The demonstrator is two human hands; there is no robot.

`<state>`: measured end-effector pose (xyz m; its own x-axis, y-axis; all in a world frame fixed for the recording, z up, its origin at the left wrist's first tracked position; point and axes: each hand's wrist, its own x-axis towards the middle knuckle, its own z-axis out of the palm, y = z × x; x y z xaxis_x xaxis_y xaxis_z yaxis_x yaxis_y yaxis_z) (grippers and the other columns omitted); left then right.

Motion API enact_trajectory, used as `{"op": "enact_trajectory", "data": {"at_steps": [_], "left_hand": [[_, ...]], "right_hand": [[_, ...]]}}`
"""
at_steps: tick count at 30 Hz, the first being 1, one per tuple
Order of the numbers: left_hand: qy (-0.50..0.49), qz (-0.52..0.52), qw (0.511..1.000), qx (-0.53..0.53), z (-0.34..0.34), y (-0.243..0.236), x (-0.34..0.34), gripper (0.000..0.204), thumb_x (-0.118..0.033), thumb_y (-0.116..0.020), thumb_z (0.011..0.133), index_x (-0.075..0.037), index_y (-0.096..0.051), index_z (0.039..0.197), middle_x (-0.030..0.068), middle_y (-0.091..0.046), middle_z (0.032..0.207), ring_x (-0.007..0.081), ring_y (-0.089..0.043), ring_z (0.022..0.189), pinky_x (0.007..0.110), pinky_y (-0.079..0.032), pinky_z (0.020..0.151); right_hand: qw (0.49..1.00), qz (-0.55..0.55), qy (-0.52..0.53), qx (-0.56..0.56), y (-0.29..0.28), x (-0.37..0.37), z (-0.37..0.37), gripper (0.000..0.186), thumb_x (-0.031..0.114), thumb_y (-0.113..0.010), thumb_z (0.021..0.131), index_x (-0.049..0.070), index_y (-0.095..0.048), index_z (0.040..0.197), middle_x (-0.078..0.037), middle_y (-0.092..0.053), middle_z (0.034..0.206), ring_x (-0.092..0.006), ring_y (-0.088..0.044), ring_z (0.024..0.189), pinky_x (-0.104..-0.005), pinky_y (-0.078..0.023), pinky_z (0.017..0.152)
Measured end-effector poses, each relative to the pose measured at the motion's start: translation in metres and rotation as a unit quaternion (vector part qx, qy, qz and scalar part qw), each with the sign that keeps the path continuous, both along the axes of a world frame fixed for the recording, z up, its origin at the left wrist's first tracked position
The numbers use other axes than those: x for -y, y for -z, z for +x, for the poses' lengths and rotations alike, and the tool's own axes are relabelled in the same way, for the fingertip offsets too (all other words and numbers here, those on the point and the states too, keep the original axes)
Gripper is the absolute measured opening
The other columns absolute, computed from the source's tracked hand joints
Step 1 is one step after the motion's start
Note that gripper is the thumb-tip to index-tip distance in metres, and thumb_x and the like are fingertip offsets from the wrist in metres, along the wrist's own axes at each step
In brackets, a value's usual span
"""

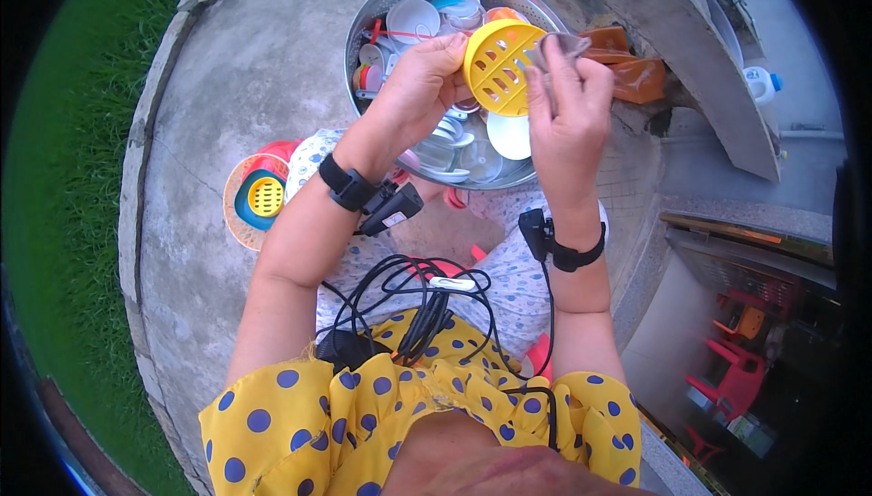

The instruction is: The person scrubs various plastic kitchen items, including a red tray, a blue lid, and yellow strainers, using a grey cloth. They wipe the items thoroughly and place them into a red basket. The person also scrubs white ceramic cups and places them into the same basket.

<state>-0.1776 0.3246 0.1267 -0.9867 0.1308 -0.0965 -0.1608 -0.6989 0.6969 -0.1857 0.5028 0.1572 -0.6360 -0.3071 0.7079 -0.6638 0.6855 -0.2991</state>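
Head view: my left hand pinches left edge of round yellow plastic disc with slots, raised over large round perforated metal basin. My right hand grips crumpled grey-brown cloth at disc's right edge. Basin holds shallow white round bowl, flat white round piece, both below disc.

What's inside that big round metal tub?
A white bowl and other jumbled kitchenware. Whatever's behind the yellow slotted piece, left hand and right hand is covered.
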Motion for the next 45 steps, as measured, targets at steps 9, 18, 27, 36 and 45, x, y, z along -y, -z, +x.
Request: {"op": "enact_trajectory", "data": {"at_steps": [9,18,27,36,45], "left_hand": [[-0.025,-0.022,0.999,0.003,-0.008,0.011,0.009,0.029,-0.024,-0.047,0.104,-0.001,-0.060,0.117,0.0072,-0.068,0.103,0.0146,-0.065,0.086,0.029,-0.054,0.079],[0.036,-0.080,0.996,0.005,-0.004,0.012,-0.001,0.031,-0.027,-0.050,0.103,-0.002,-0.059,0.121,0.0049,-0.066,0.111,0.0145,-0.064,0.102,0.031,-0.052,0.090],[-0.006,-0.047,0.998,0.030,-0.011,0.018,0.014,0.026,-0.020,-0.049,0.103,-0.002,-0.060,0.118,0.0091,-0.067,0.113,0.0182,-0.067,0.101,0.036,-0.055,0.090],[-0.014,-0.002,1.000,0.019,-0.012,0.013,0.014,0.027,-0.020,-0.051,0.102,-0.001,-0.060,0.118,0.0099,-0.067,0.113,0.0186,-0.067,0.100,0.037,-0.055,0.090],[-0.007,-0.002,0.999,0.040,-0.007,0.006,0.016,0.024,-0.021,-0.054,0.100,-0.003,-0.061,0.114,0.0077,-0.068,0.108,0.0170,-0.068,0.095,0.032,-0.057,0.078]], "right_hand": [[0.970,-0.048,-0.185,0.149,-0.002,0.007,0.012,0.028,0.006,-0.075,0.081,0.004,-0.070,0.108,-0.008,-0.055,0.091,-0.0210,-0.060,0.075,-0.0328,-0.050,0.063],[0.999,-0.003,-0.048,0.024,0.004,0.005,0.002,0.030,0.008,-0.074,0.081,0.003,-0.068,0.111,-0.009,-0.055,0.092,-0.0255,-0.061,0.078,-0.0342,-0.050,0.066],[0.955,0.047,-0.234,0.175,-0.006,0.002,0.011,0.023,0.005,-0.074,0.077,0.004,-0.070,0.100,-0.009,-0.058,0.089,-0.0260,-0.062,0.079,-0.0367,-0.050,0.066],[0.978,-0.038,-0.167,0.120,-0.010,0.003,0.006,0.023,0.003,-0.073,0.082,0.005,-0.072,0.105,-0.008,-0.056,0.089,-0.0221,-0.062,0.078,-0.0328,-0.050,0.066],[0.998,0.042,-0.031,0.034,-0.002,-0.007,-0.006,0.024,0.007,-0.074,0.080,0.007,-0.073,0.104,-0.008,-0.057,0.090,-0.0252,-0.062,0.077,-0.0365,-0.050,0.065]]}}
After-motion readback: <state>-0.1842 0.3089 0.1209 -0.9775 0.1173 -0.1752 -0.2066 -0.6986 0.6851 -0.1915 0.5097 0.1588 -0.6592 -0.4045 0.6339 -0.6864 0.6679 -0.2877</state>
